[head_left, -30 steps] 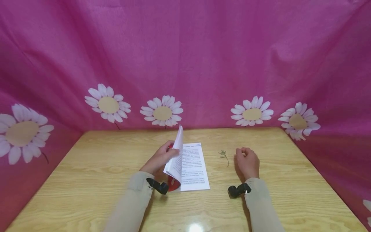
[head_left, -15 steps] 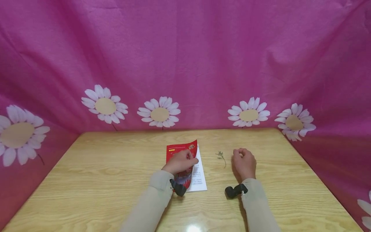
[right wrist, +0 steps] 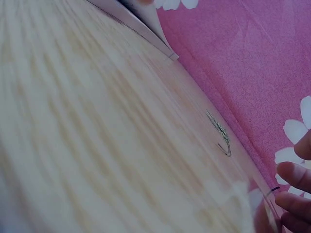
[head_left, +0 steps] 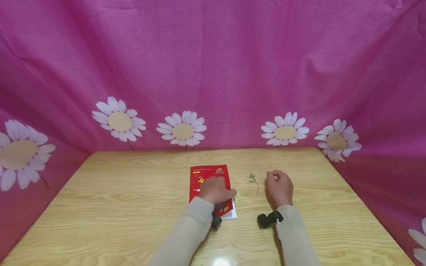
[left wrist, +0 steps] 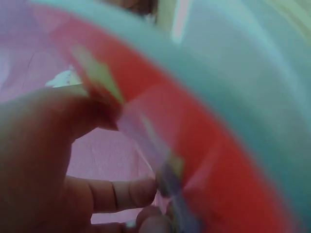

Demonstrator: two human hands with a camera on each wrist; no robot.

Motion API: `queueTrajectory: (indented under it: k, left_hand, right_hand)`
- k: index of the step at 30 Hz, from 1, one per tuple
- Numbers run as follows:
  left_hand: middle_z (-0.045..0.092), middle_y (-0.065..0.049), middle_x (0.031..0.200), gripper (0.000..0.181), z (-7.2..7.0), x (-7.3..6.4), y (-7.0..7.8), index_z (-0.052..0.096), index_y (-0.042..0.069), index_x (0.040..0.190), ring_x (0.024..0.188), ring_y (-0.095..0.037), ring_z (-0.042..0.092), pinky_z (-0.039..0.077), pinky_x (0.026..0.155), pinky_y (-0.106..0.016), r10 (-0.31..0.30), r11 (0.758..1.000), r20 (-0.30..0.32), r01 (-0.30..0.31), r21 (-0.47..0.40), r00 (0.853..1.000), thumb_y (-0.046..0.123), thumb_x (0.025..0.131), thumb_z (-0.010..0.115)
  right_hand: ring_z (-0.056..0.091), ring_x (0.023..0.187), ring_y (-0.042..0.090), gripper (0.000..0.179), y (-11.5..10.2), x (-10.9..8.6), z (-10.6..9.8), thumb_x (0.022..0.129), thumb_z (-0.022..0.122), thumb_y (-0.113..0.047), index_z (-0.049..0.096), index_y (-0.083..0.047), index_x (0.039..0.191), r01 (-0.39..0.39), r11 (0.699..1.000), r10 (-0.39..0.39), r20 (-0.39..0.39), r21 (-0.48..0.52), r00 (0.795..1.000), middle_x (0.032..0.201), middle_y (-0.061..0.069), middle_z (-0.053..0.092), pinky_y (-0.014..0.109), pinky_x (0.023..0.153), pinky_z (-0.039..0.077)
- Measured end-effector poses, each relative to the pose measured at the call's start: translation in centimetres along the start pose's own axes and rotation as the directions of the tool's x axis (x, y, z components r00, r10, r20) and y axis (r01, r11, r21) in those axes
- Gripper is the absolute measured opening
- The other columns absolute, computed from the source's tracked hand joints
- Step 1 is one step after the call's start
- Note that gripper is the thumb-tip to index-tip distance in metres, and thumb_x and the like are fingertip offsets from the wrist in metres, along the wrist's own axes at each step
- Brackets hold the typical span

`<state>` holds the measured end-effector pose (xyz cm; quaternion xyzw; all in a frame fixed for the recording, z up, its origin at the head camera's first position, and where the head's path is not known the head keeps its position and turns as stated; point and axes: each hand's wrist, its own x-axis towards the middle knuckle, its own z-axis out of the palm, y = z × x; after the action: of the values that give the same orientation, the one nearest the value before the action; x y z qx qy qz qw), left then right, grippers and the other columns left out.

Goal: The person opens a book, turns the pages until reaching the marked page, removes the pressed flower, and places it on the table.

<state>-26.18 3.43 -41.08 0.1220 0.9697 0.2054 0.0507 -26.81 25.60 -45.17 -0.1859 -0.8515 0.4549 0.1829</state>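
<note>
A thin booklet with a red cover [head_left: 208,173] lies on the table, its white pages showing along the lower right edge. My left hand [head_left: 214,190] rests on the cover, its thumb reaching past the right edge. In the left wrist view the blurred red cover [left wrist: 160,97] bends close to the camera, with thumb and fingertips against it. To the right of the booklet lies a small dried plant sprig [head_left: 252,177], thin-stemmed and greenish. Beside the sprig, my right hand [head_left: 280,187] rests on the table with loosely curled fingers, holding nothing.
The wooden table [head_left: 116,207] ends at a magenta curtain [head_left: 233,74] printed with white daisies. A dark camera is strapped to each wrist, and the right one [head_left: 269,219] sits low over the table.
My left hand has swung the lifted pages and cover over to the right, so the red front now faces up. It has slid right across the cover. The right hand stays in place.
</note>
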Motion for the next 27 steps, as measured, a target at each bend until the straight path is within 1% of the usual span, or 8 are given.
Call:
queueTrajectory:
  k: [4, 7, 12, 17, 21, 23, 24, 27]
  left_hand:
    - [0.053, -0.001, 0.066, 0.035, 0.4, -0.2, 0.7, 0.056, 0.012, 0.077, 0.059, -0.018, 0.053, 0.046, 0.059, -0.036, -0.017, 0.996, -0.006, 0.017, 0.090, 1.000, 0.044, 0.076, 0.071]
    - [0.051, -0.002, 0.072, 0.041, 0.5, -0.2, 1.0, 0.055, 0.012, 0.084, 0.064, -0.019, 0.052, 0.047, 0.063, -0.038, -0.016, 0.992, -0.007, 0.017, 0.123, 1.000, 0.048, 0.075, 0.073]
    - [0.050, -0.002, 0.076, 0.046, 0.1, -0.5, 1.1, 0.055, 0.011, 0.087, 0.069, -0.019, 0.051, 0.047, 0.065, -0.038, 0.006, 0.994, 0.031, -0.009, 0.110, 0.999, 0.052, 0.074, 0.073]
    - [0.054, -0.004, 0.092, 0.053, -1.1, -1.2, 0.6, 0.060, 0.011, 0.104, 0.086, -0.020, 0.053, 0.051, 0.072, -0.041, 0.005, 0.995, 0.103, -0.015, 0.097, 0.995, 0.051, 0.073, 0.075]
    - [0.055, -0.006, 0.100, 0.055, -2.0, -1.9, -0.1, 0.062, 0.012, 0.110, 0.094, -0.022, 0.053, 0.053, 0.073, -0.042, 0.034, 0.993, 0.117, -0.047, 0.105, 0.993, 0.050, 0.072, 0.077]
    - [0.056, -0.008, 0.106, 0.058, -2.3, -2.3, -0.6, 0.062, 0.012, 0.114, 0.101, -0.025, 0.052, 0.052, 0.080, -0.046, 0.050, 0.995, 0.108, -0.059, 0.081, 0.993, 0.048, 0.072, 0.079]
    - [0.055, -0.009, 0.113, 0.061, -2.4, -2.6, -0.9, 0.061, 0.013, 0.120, 0.108, -0.027, 0.050, 0.049, 0.086, -0.050, 0.055, 0.996, 0.100, -0.062, 0.069, 0.993, 0.047, 0.072, 0.079]
    - [0.046, -0.014, 0.135, 0.076, -2.7, -3.3, -2.0, 0.052, 0.018, 0.138, 0.126, -0.033, 0.039, 0.032, 0.101, -0.062, 0.060, 0.997, 0.053, -0.063, 0.045, 0.997, 0.048, 0.073, 0.078]
  right_hand:
    - [0.054, 0.094, 0.029, 0.032, -0.1, 0.0, -0.1, 0.094, 0.051, -0.032, 0.065, -0.003, 0.100, 0.004, 1.000, -0.004, 0.000, -0.001, 1.000, 0.105, 0.016, 0.064, 0.040, 0.081, 0.041]
    - [0.054, 0.097, 0.030, 0.032, -0.1, 0.2, -0.2, 0.094, 0.051, -0.032, 0.065, -0.003, 0.100, 0.012, 1.000, -0.012, -0.003, 0.000, 1.000, 0.107, 0.017, 0.064, 0.043, 0.085, 0.041]
    - [0.055, 0.101, 0.032, 0.033, 0.1, 0.4, -0.1, 0.094, 0.051, -0.033, 0.065, -0.003, 0.100, 0.009, 1.000, -0.009, -0.002, -0.002, 1.000, 0.110, 0.018, 0.063, 0.045, 0.089, 0.041]
    - [0.055, 0.100, 0.032, 0.033, 0.0, 0.5, 0.4, 0.094, 0.052, -0.033, 0.066, -0.003, 0.100, 0.020, 1.000, -0.020, 0.004, -0.004, 1.000, 0.110, 0.018, 0.064, 0.045, 0.088, 0.041]
    - [0.055, 0.100, 0.032, 0.032, -0.2, 0.4, 0.7, 0.094, 0.052, -0.031, 0.066, -0.003, 0.099, 0.030, 1.000, -0.030, 0.003, -0.001, 1.000, 0.109, 0.018, 0.064, 0.045, 0.088, 0.041]
    - [0.055, 0.100, 0.032, 0.031, -0.3, 0.4, 0.7, 0.094, 0.052, -0.031, 0.066, -0.003, 0.099, 0.037, 0.999, -0.037, 0.000, 0.003, 0.999, 0.109, 0.018, 0.064, 0.045, 0.088, 0.041]
    - [0.055, 0.100, 0.032, 0.032, -0.3, 0.4, 0.7, 0.094, 0.053, -0.031, 0.066, -0.003, 0.099, 0.040, 0.999, -0.040, 0.000, 0.001, 0.999, 0.109, 0.018, 0.064, 0.045, 0.088, 0.041]
    - [0.056, 0.101, 0.032, 0.032, -0.3, 0.4, 0.2, 0.094, 0.053, -0.032, 0.067, -0.004, 0.098, 0.046, 0.999, -0.046, 0.004, -0.014, 0.999, 0.108, 0.018, 0.065, 0.046, 0.088, 0.041]
